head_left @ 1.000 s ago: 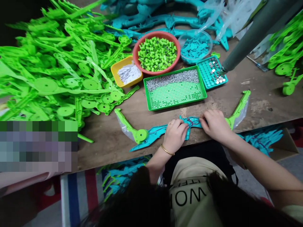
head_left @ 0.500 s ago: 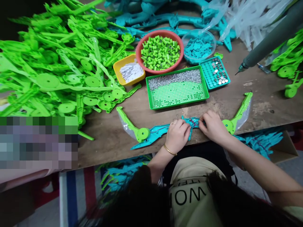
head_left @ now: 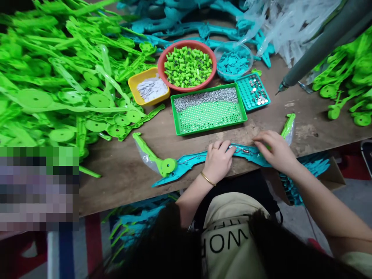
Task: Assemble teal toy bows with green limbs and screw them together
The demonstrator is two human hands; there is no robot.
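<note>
A blue plastic toy bow shell (head_left: 190,159) lies along the table's front edge, hollow side up, with thin wires and a small metallic part (head_left: 246,151) inside. Green limbs angle up from its ends: the left limb (head_left: 167,166) shows whole, the right limb (head_left: 288,130) is partly covered. My left hand (head_left: 217,161) is over the shell's middle, fingers bent onto it; what lies beneath is hidden. My right hand (head_left: 273,150) hovers at the shell's right part, thumb and forefinger apart, with nothing visible between them.
Behind the bow stand a green tray of screws (head_left: 210,116), a teal tray of metal discs (head_left: 247,95), a red bowl of green pieces (head_left: 162,64), a yellow tub (head_left: 133,87) and a clear bowl (head_left: 250,58). Green parts (head_left: 37,99) heap at left. An electric screwdriver (head_left: 308,60) hangs at right.
My right hand has moved right along the bow and its fingers have spread. The blue pronged piece between my hands no longer shows; the small metallic part is now visible. The view has shifted slightly.
</note>
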